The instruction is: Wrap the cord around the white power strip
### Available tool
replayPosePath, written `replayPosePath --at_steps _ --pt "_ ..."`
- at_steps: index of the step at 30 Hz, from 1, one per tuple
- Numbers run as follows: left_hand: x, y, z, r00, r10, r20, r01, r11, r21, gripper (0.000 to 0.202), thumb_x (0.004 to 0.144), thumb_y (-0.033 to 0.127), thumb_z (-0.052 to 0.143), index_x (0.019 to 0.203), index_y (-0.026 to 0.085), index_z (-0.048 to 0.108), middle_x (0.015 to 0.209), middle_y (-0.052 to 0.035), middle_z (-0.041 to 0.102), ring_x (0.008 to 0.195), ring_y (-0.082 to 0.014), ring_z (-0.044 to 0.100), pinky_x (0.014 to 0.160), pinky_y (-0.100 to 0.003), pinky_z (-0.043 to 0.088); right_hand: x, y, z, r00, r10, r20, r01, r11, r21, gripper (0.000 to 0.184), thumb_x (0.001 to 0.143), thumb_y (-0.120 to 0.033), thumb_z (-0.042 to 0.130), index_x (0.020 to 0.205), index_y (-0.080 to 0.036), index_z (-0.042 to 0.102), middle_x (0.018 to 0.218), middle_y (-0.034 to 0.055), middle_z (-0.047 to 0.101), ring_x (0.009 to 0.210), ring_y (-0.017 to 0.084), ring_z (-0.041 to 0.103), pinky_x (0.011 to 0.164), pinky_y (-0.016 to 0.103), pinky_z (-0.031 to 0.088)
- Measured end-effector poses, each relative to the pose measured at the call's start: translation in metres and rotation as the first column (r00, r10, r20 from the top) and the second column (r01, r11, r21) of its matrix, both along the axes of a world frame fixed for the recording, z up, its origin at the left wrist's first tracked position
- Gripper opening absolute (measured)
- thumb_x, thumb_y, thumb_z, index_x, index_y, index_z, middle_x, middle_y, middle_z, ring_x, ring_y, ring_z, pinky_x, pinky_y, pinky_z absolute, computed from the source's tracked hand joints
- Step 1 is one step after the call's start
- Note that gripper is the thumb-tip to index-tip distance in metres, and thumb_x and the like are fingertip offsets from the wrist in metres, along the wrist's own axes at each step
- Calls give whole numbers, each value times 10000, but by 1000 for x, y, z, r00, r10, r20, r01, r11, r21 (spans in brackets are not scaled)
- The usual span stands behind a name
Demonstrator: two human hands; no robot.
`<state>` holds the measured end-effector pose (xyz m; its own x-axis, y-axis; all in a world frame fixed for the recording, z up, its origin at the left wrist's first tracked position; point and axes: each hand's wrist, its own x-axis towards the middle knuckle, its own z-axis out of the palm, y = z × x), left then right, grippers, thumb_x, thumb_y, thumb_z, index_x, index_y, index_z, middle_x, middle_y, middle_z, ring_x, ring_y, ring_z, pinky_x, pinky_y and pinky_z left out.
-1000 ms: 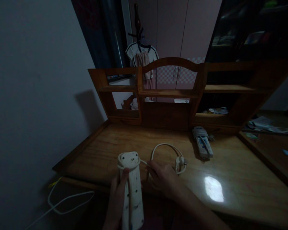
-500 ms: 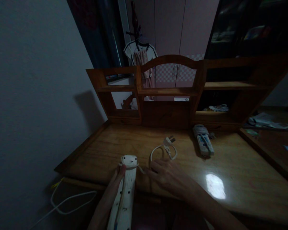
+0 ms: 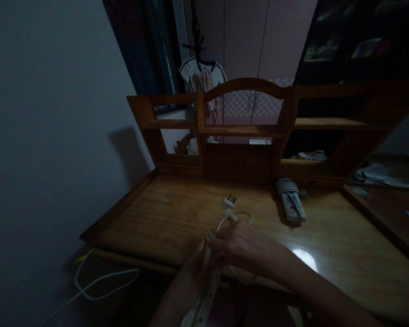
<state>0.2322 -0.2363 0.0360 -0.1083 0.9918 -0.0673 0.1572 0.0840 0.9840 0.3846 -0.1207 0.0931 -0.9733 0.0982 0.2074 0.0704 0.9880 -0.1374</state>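
My left hand (image 3: 195, 271) is closed around the upper end of a white power strip (image 3: 207, 297), which tilts on its side at the desk's front edge. Close against it, my right hand (image 3: 233, 243) pinches the strip's white cord (image 3: 221, 222) at the strip's end. The fingertips of both hands meet there and partly hide the strip. Beyond my right hand the cord loops over the desk and ends in a plug (image 3: 229, 203) with its prongs upward. Another stretch of cord hangs below my right wrist.
A second power strip (image 3: 291, 202), its cord wound round one end, lies on the wooden desk (image 3: 157, 209) at the right. A wooden shelf unit (image 3: 238, 131) stands along the back. At the lower left a loose white cable (image 3: 105, 276) hangs beside the wall.
The power strip has turned onto its side and shifted right with my left hand. My right hand has come up against its end, and the plug has moved slightly left.
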Motion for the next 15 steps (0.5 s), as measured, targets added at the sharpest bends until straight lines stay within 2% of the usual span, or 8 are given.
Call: replayPosePath --at_steps 2,4,6,8,10,13,15 --pt "8 -1 5 998 -14 -55 12 999 -34 470 807 427 656 1227 225 587 1156 -63 671 1084 -274 615 927 -345 496 0 0 8 997 -35 67 37 999 -29 95 841 -193 674 921 -177 626 772 9 661 644 125 538 539 272 246" --pt "14 -3 10 992 -26 -122 20 999 -50 481 807 401 668 1249 244 562 1208 -45 644 1125 -259 589 950 -326 472 -1 2 17 990 -56 130 67 994 -82 119 800 -209 723 893 -185 652 764 2 676 648 124 560 545 262 253" --pt "18 -5 15 987 -82 -141 74 995 -63 432 853 400 611 1257 255 558 1241 -35 629 1150 -246 575 977 -328 447 -2 7 24 986 -42 160 71 981 -178 144 764 -260 762 854 -197 669 739 -17 675 644 116 571 560 247 276" --pt "19 -9 19 981 -155 -119 142 984 -111 409 871 422 584 1243 253 578 1229 -35 641 1147 -252 578 981 -345 444 -5 15 27 987 17 160 36 945 -324 184 746 -322 777 834 -202 668 702 -37 655 629 102 566 561 225 299" --pt "18 -13 19 975 -204 -91 187 969 -161 469 837 458 627 1249 238 584 1231 -50 643 1155 -274 573 978 -366 449 -7 26 26 983 110 146 -22 865 -502 241 730 -371 785 817 -188 654 681 -46 628 615 88 555 543 198 317" --pt "16 -19 13 971 -237 -2 234 957 -174 599 765 482 707 1285 220 563 1250 -68 631 1175 -294 556 986 -380 446 -13 39 21 970 215 115 -60 668 -742 312 694 -389 809 807 -166 623 684 -51 600 610 76 541 521 164 348" --pt "16 -23 7 955 -277 106 290 946 -144 637 752 502 715 1295 212 554 1236 -75 637 1173 -297 557 994 -388 443 -18 44 17 956 271 111 -58 549 -834 338 682 -396 816 811 -160 612 691 -50 597 605 73 533 521 156 371"
